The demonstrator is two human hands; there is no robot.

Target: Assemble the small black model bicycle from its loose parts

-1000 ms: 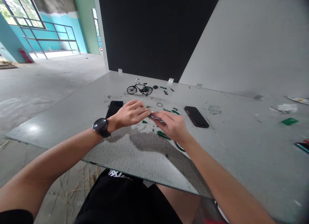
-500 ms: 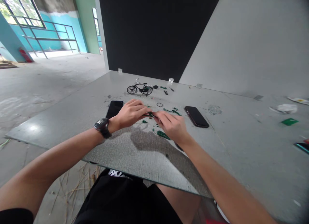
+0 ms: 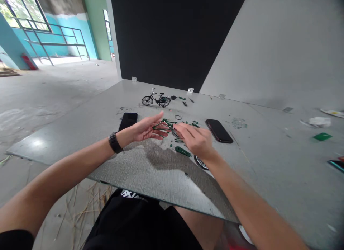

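Note:
A small green model bicycle frame (image 3: 168,124) is gripped at its right end by my right hand (image 3: 195,138), its fingers closed and pinching. Part of a small spoked wheel shows just under those fingers; whether it is fixed to the frame I cannot tell. My left hand (image 3: 145,128) is open beside the frame's left end, palm turned inward and fingers spread. Below the hands lie a long green plastic part (image 3: 182,151) and several smaller green pieces. Another spoked wheel (image 3: 200,163) is partly hidden by my right forearm.
A finished-looking black model bicycle (image 3: 156,100) stands farther back on the grey table (image 3: 94,135). Phones lie left (image 3: 128,121) and right (image 3: 219,131). A thin black ring (image 3: 177,117) and small dark parts lie beyond my hands. An upright black-and-white panel (image 3: 174,38) borders the back.
My left hand has let go of the frame, opened and turned its palm inward. The right hand still holds the frame, now more visible between the hands.

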